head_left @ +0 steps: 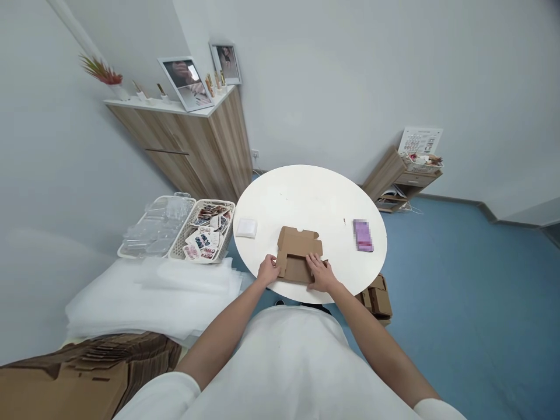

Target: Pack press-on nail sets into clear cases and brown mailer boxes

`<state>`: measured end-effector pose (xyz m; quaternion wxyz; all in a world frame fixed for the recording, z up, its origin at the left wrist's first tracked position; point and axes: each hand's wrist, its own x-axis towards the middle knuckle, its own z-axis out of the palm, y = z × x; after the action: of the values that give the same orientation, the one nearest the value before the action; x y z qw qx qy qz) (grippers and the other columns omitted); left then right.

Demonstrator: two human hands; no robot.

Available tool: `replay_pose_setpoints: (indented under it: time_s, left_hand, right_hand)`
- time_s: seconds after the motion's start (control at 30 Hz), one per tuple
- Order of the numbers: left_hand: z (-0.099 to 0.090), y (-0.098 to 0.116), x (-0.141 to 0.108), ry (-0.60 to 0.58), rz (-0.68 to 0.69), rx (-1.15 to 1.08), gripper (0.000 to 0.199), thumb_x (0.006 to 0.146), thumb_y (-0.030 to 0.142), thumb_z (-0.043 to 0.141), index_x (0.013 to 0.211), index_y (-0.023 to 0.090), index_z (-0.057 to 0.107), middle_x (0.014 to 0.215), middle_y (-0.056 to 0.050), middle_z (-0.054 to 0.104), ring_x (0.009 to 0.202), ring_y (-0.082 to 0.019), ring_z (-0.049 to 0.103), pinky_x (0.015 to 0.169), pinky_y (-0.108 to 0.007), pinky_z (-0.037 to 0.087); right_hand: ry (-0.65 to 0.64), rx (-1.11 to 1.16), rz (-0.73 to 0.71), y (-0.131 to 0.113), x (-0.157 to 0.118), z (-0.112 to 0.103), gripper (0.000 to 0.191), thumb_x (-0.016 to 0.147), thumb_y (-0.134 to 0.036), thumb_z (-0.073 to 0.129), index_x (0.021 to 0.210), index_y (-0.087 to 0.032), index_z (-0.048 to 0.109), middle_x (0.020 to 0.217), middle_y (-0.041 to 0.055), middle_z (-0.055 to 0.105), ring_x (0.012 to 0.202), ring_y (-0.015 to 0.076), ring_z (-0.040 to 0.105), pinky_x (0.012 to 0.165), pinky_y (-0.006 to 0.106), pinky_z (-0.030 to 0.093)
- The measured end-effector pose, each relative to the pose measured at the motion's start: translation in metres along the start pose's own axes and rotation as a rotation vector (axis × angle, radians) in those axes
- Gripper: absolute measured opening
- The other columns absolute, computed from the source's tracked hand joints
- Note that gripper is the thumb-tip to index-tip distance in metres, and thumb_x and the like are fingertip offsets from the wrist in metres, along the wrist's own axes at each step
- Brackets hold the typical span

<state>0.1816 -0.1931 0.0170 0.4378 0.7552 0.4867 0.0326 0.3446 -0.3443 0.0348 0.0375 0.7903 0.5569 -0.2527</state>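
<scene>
A brown cardboard box [299, 269], partly folded with its lid flap raised on the far side, lies near the front edge of the round white table [301, 192]. My left hand [268, 270] grips the box's left side, fingers and thumb closed about the edge. On the right side wall, my right hand [321, 274] has its fingers reaching over into the box and its thumb lower down outside. Left of the box sits a small stack of white squares [247, 228]. A purple pixelated item [363, 235] rests at the table's right.
White baskets of clear plastic packs [160, 224] and nail-design cards [205, 236] stand left, beside white foam sheets [153, 291]. Flat cardboard boxes [87, 379] are piled lower left. Folded boxes [380, 297] lie below the table's right edge. A wooden cabinet [188, 140] stands behind.
</scene>
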Motion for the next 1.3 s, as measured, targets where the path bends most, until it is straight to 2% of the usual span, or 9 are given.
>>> replay_pose_setpoints:
  time_s: [0.13, 0.3, 0.43, 0.67, 0.93, 1.13, 1.2, 1.3]
  left_hand:
    - [-0.005, 0.002, 0.006, -0.081, -0.028, -0.004, 0.03, 0.065, 0.018, 0.057, 0.092, 0.019, 0.045, 0.079, -0.001, 0.058, 0.072, -0.013, 0.056, 0.06, -0.022, 0.041]
    - [-0.005, 0.003, 0.004, -0.133, -0.035, -0.024, 0.032, 0.061, 0.016, 0.059, 0.09, 0.018, 0.045, 0.074, 0.0, 0.059, 0.069, -0.013, 0.057, 0.056, -0.02, 0.041]
    - [-0.005, 0.005, 0.004, -0.153, -0.03, -0.018, 0.033, 0.061, 0.016, 0.059, 0.091, 0.017, 0.044, 0.073, 0.001, 0.059, 0.069, -0.013, 0.057, 0.058, -0.02, 0.041]
    - [0.001, 0.006, 0.004, -0.115, -0.03, 0.086, 0.032, 0.062, 0.015, 0.056, 0.09, 0.019, 0.043, 0.074, 0.0, 0.059, 0.073, -0.016, 0.057, 0.059, -0.024, 0.039]
    - [0.006, 0.007, 0.002, -0.075, 0.007, 0.277, 0.031, 0.066, 0.012, 0.05, 0.093, 0.019, 0.037, 0.081, -0.005, 0.059, 0.077, -0.02, 0.057, 0.06, -0.026, 0.037]
    - [0.004, 0.001, 0.002, -0.054, 0.035, 0.156, 0.03, 0.069, 0.016, 0.051, 0.097, 0.018, 0.039, 0.076, -0.002, 0.057, 0.075, -0.018, 0.056, 0.064, -0.026, 0.039]
    - [0.0, -0.003, 0.0, -0.07, 0.068, 0.06, 0.037, 0.071, 0.024, 0.054, 0.104, 0.018, 0.038, 0.078, -0.001, 0.055, 0.073, -0.016, 0.055, 0.066, -0.026, 0.041]
    - [-0.009, -0.006, -0.004, -0.096, 0.163, -0.006, 0.077, 0.061, 0.042, 0.063, 0.124, 0.019, 0.024, 0.099, -0.005, 0.05, 0.075, -0.015, 0.055, 0.069, -0.028, 0.043]
  right_hand:
    - [0.001, -0.002, -0.002, 0.001, 0.001, -0.002, 0.111, 0.057, -0.042, 0.066, 0.135, -0.022, -0.01, 0.144, 0.008, 0.002, 0.131, 0.0239, -0.004, 0.1, 0.046, 0.008]
    - [0.007, 0.001, 0.019, 0.001, 0.003, -0.004, 0.108, 0.059, -0.039, 0.065, 0.134, -0.023, -0.011, 0.144, 0.0082, 0.003, 0.131, 0.0232, -0.003, 0.1, 0.045, 0.008]
    - [-0.005, 0.024, 0.03, 0.0, 0.004, -0.005, 0.112, 0.056, -0.043, 0.066, 0.134, -0.025, -0.013, 0.144, 0.0068, 0.001, 0.131, 0.025, -0.007, 0.1, 0.045, 0.009]
    - [-0.01, 0.051, 0.0, -0.001, 0.004, -0.002, 0.119, 0.052, -0.048, 0.068, 0.133, -0.025, -0.015, 0.144, 0.0089, -0.006, 0.13, 0.0273, -0.009, 0.099, 0.045, 0.014]
    - [-0.008, 0.04, -0.026, -0.002, 0.007, -0.003, 0.118, 0.052, -0.049, 0.068, 0.134, -0.024, -0.013, 0.144, 0.0092, -0.003, 0.131, 0.0266, -0.007, 0.099, 0.045, 0.013]
    - [-0.025, 0.049, -0.067, 0.0, 0.008, -0.004, 0.118, 0.052, -0.049, 0.068, 0.134, -0.025, -0.014, 0.144, 0.0075, -0.003, 0.131, 0.027, -0.007, 0.099, 0.046, 0.012]
    - [-0.025, 0.05, -0.074, 0.002, 0.007, -0.003, 0.116, 0.053, -0.049, 0.067, 0.134, -0.025, -0.014, 0.144, 0.0072, -0.003, 0.131, 0.0271, -0.008, 0.099, 0.046, 0.013]
    - [-0.001, 0.043, -0.078, 0.004, 0.008, -0.001, 0.116, 0.054, -0.049, 0.067, 0.134, -0.024, -0.014, 0.144, 0.0079, -0.002, 0.131, 0.0274, -0.007, 0.099, 0.046, 0.013]
